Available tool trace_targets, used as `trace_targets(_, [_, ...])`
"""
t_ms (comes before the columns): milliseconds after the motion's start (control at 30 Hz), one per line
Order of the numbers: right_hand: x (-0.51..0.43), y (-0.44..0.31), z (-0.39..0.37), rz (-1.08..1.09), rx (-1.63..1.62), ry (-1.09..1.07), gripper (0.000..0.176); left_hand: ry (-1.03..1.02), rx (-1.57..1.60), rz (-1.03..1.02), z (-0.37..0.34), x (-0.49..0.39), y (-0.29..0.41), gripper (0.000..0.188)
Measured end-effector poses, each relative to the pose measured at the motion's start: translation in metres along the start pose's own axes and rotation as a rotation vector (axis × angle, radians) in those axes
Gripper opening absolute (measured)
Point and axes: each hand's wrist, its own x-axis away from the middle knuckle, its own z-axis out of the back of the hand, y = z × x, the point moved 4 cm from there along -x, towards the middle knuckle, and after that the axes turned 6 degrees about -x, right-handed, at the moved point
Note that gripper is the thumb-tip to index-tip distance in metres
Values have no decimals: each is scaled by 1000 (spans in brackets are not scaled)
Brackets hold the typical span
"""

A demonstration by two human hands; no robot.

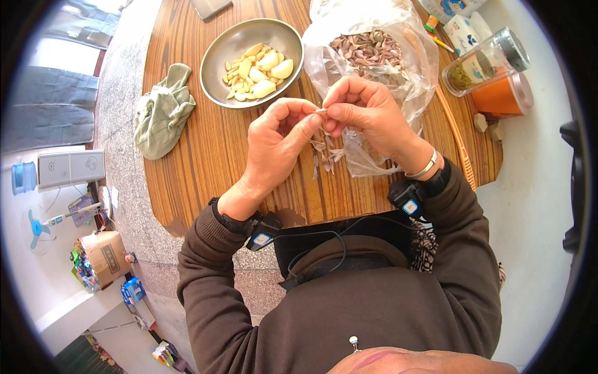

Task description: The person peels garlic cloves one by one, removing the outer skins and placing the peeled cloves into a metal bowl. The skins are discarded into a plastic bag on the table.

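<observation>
Between the fingertips of my left hand [285, 135] and my right hand [366, 112] is a small garlic clove [319, 111], pinched from both sides. Beyond my left hand stands a metal bowl [212, 70] holding peeled garlic cloves [254, 70] of mixed sizes. An open clear plastic bag [420, 75] lies past my right hand, with many unpeeled purplish cloves [369, 49] in it. Loose papery garlic skins [328, 156] are scattered on the wooden table [224, 163] just below my fingers.
A crumpled green cloth [163, 114] lies at the table's left. Along the right are a glass tea bottle [481, 65], an orange canister [502, 96], a tissue pack [467, 35] and a long orange plastic stick [455, 126]. A flat dark object [211, 7] rests at the far edge.
</observation>
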Motion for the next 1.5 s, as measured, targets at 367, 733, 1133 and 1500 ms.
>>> trace_targets(367, [3,3,-5,-6,112,-33,11,60,-56,-81,2,1,4,7])
trace_targets(733, [6,11,-6,-349,-239,-175,14,70,-235,-191,1,2,11,8])
trace_targets(1133, [5,10,-5,-309,-208,-143,15,27,-68,-148,0,4,9,11])
trace_targets(1500, [5,3,-11,13,139,-66,15,57,-105,-103,1,4,8,10])
